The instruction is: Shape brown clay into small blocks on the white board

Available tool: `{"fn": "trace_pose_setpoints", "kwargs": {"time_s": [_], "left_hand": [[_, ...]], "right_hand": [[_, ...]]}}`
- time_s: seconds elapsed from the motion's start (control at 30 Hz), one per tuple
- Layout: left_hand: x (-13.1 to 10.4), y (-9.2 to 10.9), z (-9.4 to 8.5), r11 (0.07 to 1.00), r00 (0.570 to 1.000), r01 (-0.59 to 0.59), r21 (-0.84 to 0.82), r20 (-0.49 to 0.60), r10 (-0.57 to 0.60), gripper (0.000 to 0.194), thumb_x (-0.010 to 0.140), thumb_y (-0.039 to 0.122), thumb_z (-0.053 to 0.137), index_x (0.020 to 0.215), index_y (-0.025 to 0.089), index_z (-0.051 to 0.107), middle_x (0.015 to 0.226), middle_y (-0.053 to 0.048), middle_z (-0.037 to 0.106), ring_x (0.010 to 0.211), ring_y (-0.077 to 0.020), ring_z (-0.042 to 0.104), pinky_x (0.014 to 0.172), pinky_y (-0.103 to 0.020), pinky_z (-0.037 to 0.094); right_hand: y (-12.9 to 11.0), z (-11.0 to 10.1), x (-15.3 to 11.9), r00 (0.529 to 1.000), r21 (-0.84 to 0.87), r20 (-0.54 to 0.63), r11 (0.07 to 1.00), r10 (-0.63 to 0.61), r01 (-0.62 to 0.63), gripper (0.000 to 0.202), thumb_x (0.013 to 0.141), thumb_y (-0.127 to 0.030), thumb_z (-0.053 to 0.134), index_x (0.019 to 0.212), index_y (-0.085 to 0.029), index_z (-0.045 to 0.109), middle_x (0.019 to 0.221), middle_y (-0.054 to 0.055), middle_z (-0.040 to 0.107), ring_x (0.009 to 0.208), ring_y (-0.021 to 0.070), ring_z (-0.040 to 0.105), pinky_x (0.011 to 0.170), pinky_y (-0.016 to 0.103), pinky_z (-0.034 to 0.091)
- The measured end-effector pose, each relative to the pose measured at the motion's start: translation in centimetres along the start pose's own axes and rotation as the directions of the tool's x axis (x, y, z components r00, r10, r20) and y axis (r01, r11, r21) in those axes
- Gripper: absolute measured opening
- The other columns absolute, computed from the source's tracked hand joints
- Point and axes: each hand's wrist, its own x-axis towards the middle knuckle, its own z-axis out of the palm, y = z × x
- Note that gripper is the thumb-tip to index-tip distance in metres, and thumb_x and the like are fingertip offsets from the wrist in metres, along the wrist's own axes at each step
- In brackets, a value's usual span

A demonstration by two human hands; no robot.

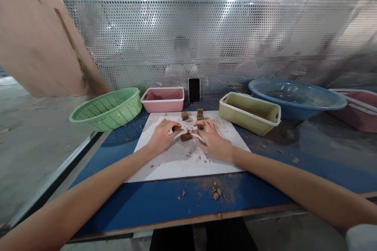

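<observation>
Rough, matt block [185, 137] between left and right fingers [204, 134]; matt sheet [165, 166] beneath; shiny metal panel [123, 47] beyond; glossy plastic basin [297, 106] rightward.

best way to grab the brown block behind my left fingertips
Probably pinch the brown block by its left and right sides, from above: it looks boxy, has gaps on both sides, and your left hand is close in front.

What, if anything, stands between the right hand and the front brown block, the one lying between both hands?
Nothing visible: the right hand has its fingertips close by the right end of the front brown block. Whether they touch, I cannot tell. The farther block lies beyond, not in between.
</observation>
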Motion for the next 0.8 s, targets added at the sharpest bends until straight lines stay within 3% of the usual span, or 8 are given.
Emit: {"fn": "trace_pose_setpoints", "kwargs": {"time_s": [0.23, 0.37, 0.57, 0.8], "left_hand": [[0.09, 0.03, -0.09, 0.985, 0.988, 0.153, -0.085, 0.05, -0.149, 0.02, 0.106, 0.035, 0.051, 0.116, 0.021, 0.062, 0.112, -0.009, 0.074, 0.1, -0.0227, 0.069, 0.092, -0.038, 0.055], [0.26, -0.28, 0.12, 0.967, 0.979, 0.206, -0.153, 0.042, -0.202, 0.027, 0.108, 0.032, 0.043, 0.129, 0.02, 0.054, 0.115, -0.01, 0.071, 0.094, -0.0207, 0.068, 0.089, -0.037, 0.055], [0.16, -0.74, 0.43, 0.974, 0.985, 0.173, -0.145, 0.036, -0.169, 0.027, 0.109, 0.027, 0.037, 0.125, 0.018, 0.056, 0.099, -0.007, 0.066, 0.082, -0.018, 0.062, 0.082, -0.035, 0.053], [0.08, -0.78, 0.24, 0.986, 0.994, 0.104, -0.131, 0.052, -0.098, 0.03, 0.107, 0.021, 0.036, 0.124, 0.019, 0.061, 0.099, -0.006, 0.065, 0.077, -0.016, 0.058, 0.077, -0.031, 0.051]], "right_hand": [[-0.03, -0.16, 0.0, 1.0, 0.001, 0.003, 1.0, -0.014, 0.014, 0.032, 0.108, -0.032, 0.047, 0.132, -0.026, 0.065, 0.146, 0.013, 0.049, 0.14, 0.0339, 0.041, 0.117, 0.06, 0.039], [-0.03, -0.15, 0.0, 1.0, 0.004, -0.016, 1.0, 0.004, -0.004, 0.036, 0.107, -0.031, 0.048, 0.14, -0.028, 0.06, 0.146, 0.013, 0.048, 0.138, 0.033, 0.043, 0.117, 0.058, 0.04], [-0.03, -0.03, -0.07, 1.0, 0.004, -0.02, 1.0, -0.005, 0.005, 0.037, 0.106, -0.031, 0.049, 0.141, -0.027, 0.057, 0.145, 0.013, 0.049, 0.137, 0.0335, 0.043, 0.117, 0.058, 0.04], [0.2, 0.2, -0.04, 0.999, 0.024, -0.032, 0.999, -0.02, 0.021, 0.036, 0.105, -0.03, 0.05, 0.14, -0.027, 0.058, 0.144, 0.013, 0.049, 0.136, 0.0325, 0.043, 0.116, 0.058, 0.04]]}}
